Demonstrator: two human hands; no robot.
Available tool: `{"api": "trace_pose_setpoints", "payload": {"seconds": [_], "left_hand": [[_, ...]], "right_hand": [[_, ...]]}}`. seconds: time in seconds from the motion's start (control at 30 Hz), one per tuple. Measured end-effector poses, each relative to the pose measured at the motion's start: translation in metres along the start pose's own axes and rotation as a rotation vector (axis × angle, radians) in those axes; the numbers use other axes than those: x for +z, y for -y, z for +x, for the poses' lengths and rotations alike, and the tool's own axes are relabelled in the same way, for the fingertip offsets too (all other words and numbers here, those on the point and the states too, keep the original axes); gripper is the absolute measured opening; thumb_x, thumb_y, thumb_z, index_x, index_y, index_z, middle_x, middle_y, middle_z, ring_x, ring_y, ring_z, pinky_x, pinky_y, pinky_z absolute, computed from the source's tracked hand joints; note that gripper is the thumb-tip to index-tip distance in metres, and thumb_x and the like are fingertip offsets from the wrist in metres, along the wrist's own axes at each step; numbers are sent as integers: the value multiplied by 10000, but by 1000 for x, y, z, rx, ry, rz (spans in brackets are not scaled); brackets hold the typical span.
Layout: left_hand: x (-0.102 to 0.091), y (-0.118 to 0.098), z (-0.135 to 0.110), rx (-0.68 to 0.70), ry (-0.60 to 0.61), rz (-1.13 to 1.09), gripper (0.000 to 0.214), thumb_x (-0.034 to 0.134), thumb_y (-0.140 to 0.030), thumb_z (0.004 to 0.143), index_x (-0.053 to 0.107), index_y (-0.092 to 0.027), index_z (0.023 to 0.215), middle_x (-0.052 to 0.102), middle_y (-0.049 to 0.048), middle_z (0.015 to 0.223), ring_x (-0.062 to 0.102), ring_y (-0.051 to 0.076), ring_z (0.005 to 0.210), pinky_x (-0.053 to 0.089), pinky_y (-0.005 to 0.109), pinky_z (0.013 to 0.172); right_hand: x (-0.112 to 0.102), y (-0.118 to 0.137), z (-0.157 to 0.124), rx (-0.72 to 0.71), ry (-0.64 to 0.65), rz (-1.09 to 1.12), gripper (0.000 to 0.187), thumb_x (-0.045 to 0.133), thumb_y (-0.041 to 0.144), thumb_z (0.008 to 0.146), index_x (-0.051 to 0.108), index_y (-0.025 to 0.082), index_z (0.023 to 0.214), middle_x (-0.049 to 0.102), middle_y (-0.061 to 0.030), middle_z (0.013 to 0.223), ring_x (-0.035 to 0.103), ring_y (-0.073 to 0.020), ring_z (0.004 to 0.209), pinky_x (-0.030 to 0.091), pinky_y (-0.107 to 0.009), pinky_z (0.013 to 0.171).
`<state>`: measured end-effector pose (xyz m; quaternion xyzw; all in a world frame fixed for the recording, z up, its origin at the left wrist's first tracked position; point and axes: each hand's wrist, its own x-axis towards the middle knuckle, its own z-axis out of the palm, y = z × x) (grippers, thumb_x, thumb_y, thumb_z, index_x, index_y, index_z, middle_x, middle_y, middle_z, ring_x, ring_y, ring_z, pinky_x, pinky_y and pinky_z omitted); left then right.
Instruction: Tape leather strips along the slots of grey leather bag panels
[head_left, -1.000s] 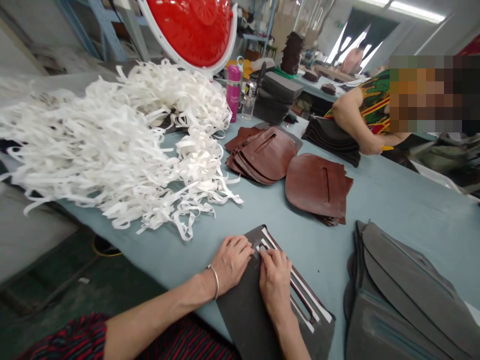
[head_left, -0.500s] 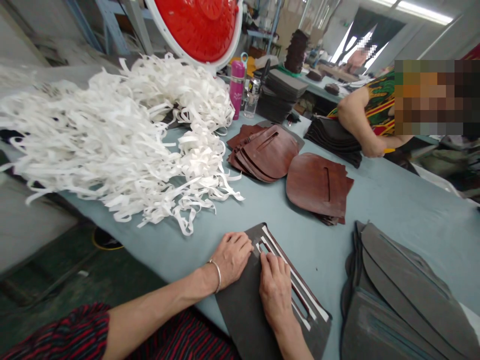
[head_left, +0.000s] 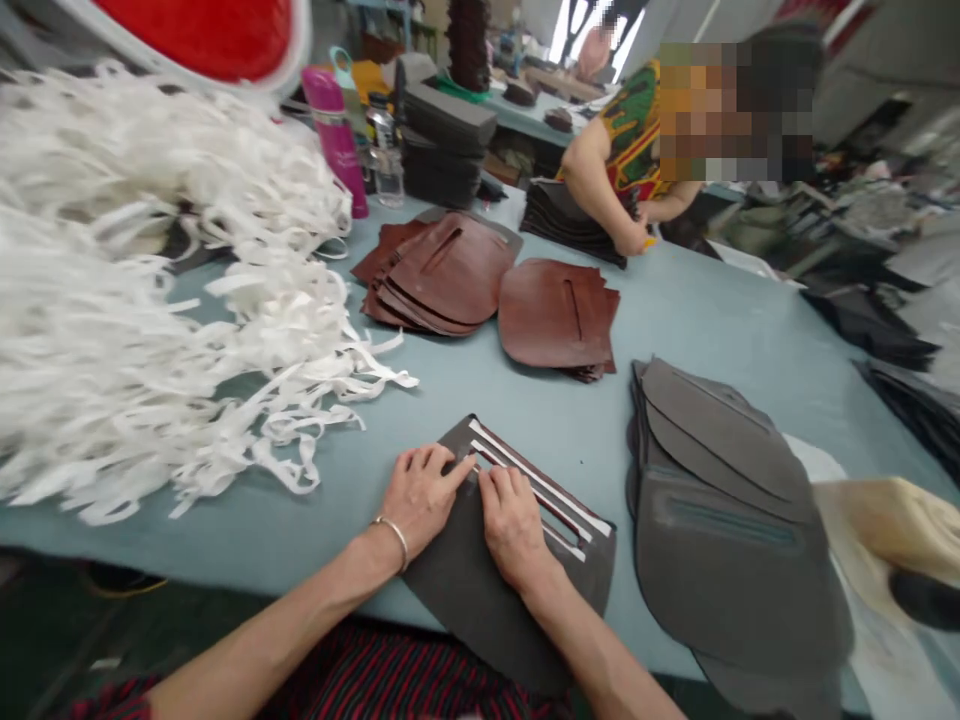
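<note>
A dark grey cut piece [head_left: 480, 590] with a slot edged by white tape strips [head_left: 540, 480] lies at the table's near edge. My left hand [head_left: 421, 495], with a thin bracelet on the wrist, rests on the piece's left corner, fingers pressed together at the end of a strip. My right hand [head_left: 513, 522] lies on the piece just right of it, fingertips pressed down on the same strip end. What the fingers pinch is too small to tell.
A big heap of white strips [head_left: 150, 320] fills the left. Two piles of brown pieces [head_left: 442, 270] [head_left: 559, 315] lie mid-table, a grey stack [head_left: 720, 480] at right. Pink bottle [head_left: 337, 135] and dark stacks [head_left: 442, 140] behind. Another person's arm [head_left: 600, 190] works on black pieces [head_left: 562, 220].
The camera has swung to the right, bringing more of the table's right side into view. Both hands stay on the strip end of the grey piece, with little visible movement.
</note>
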<state>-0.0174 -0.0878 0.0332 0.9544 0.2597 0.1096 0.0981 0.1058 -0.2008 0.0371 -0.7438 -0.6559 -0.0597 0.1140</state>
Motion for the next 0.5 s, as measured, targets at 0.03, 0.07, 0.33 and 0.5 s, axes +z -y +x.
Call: {"api": "trace_pose_setpoints", "payload": {"seconds": [0.03,0.07,0.33,0.5], "left_hand": [[1,0,0,-1,-6,6,432,446,-135,873,559,-332,1240,554,84,1053,476,268,996,373,442,856],[2,0,1,-2,-12,10,442,450,-132,865,563,-339,1239,556,84,1055,479,271,989,375,444,850],[2,-1,1,9,-24,21,448,457,-151,845,577,-331,1237,556,98,1053,481,283,968,387,459,831],[0,-3,0,37,-29,63,444,456,-138,854,573,-306,1248,545,100,1069,470,280,986,388,442,829]], "right_hand": [[-4,-1,-4,19,9,-10,309,371,102,923,585,112,1146,578,-126,978,487,-240,895,466,-402,767],[-8,-4,-10,36,16,-19,306,377,104,922,588,121,1144,579,-123,983,489,-238,902,468,-398,772],[-44,-51,-133,199,-32,-37,271,411,113,929,577,135,1142,576,-123,1032,494,-235,971,455,-417,822],[-44,-53,-144,200,-90,16,221,427,63,913,568,106,1077,526,-155,1196,420,-281,1174,398,-475,942]]}}
